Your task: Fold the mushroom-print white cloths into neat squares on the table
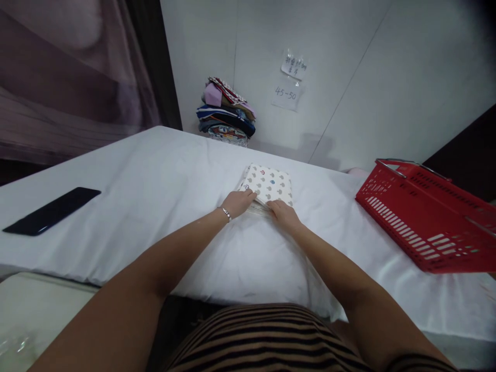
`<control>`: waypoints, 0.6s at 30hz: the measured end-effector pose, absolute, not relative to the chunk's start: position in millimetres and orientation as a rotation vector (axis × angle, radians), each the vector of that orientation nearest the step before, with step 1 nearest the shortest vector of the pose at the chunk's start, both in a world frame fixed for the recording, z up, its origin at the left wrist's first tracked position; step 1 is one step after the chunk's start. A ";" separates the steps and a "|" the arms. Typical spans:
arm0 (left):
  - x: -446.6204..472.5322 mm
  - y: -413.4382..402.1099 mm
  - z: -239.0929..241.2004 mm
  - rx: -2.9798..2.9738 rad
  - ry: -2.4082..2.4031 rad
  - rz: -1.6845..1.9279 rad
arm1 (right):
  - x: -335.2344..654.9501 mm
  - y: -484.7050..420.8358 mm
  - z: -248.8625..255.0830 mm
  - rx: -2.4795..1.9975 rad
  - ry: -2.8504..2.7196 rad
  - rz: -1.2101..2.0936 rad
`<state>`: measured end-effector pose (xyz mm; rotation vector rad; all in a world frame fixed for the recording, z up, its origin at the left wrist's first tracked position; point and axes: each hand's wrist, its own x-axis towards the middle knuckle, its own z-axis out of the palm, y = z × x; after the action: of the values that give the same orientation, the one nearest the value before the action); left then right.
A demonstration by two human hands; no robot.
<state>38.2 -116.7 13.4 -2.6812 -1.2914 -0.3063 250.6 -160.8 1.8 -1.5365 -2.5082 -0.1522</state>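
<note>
A folded white cloth (pixel 267 182) with a small grey, red and blue print lies on the white-covered table. My left hand (pixel 241 200), with a silver bracelet at the wrist, pinches the left part of its near edge. The right part of that edge is in the closed fingers of my right hand (pixel 283 213). Between the two hands the stacked layers of the fold show. Some fingertips are tucked out of sight against the cloth.
A red plastic basket (pixel 418 217) stands on the table's right side. A flat dark object (pixel 52 211) lies at the left. Against the back wall is a stack of folded clothes (pixel 227 111). Paper signs (pixel 287 94) hang on the wall. A white surface (pixel 34 310) is at lower left.
</note>
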 end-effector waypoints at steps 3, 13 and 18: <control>38.1 -118.5 14.5 -2.684 -1.319 -0.265 | 252.4 -162.2 1.9 -1.507 -2.526 -0.174; 29.3 -118.3 3.6 -2.744 -1.214 -0.270 | 261.0 -156.8 -5.0 -1.479 -2.565 -0.224; 28.7 -118.3 -0.7 -2.731 -1.180 -0.204 | 256.1 -155.6 -5.8 -1.532 -2.556 -0.241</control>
<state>28.7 -118.3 -0.7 -2.7308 -1.1804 -0.2039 256.1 -155.6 -5.8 -1.5318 -2.5557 -0.2411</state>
